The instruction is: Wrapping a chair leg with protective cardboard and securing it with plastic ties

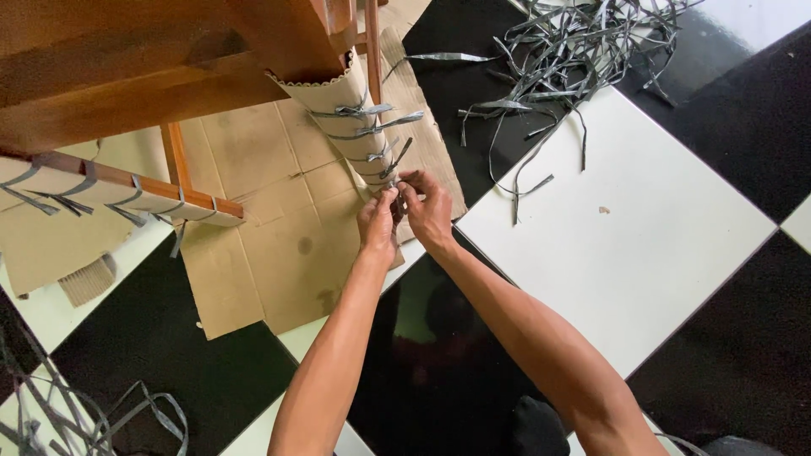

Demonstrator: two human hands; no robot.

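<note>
Fingers [390, 196] of both hands meet at the lower end of a cardboard-wrapped wooden leg [351, 127], pinching a thin grey plastic strap [394, 162] there. The left hand [378, 221] has its fingertips pressed together on the strap from the left, and the right hand [429, 209] curls in from the right, its fingertips touching those of the left. Whether the strap end sits in one hand or both cannot be told.

That leg belongs to a brown wooden piece of furniture [127, 76] filling the upper left of the view. Corrugated cardboard is bound round it by several grey straps knotted in a row, loose ends sticking out to the right. A second wrapped leg [110, 192] runs across at the left, also bound with straps.

Under the legs a flattened sheet of cardboard [270, 245] lies on the floor [642, 228] of large black and white tiles. A loose heap of grey straps [574, 46] lies near the top edge of the floor, well apart from the hands, and more straps [76, 414] curl at the bottom left corner.
</note>
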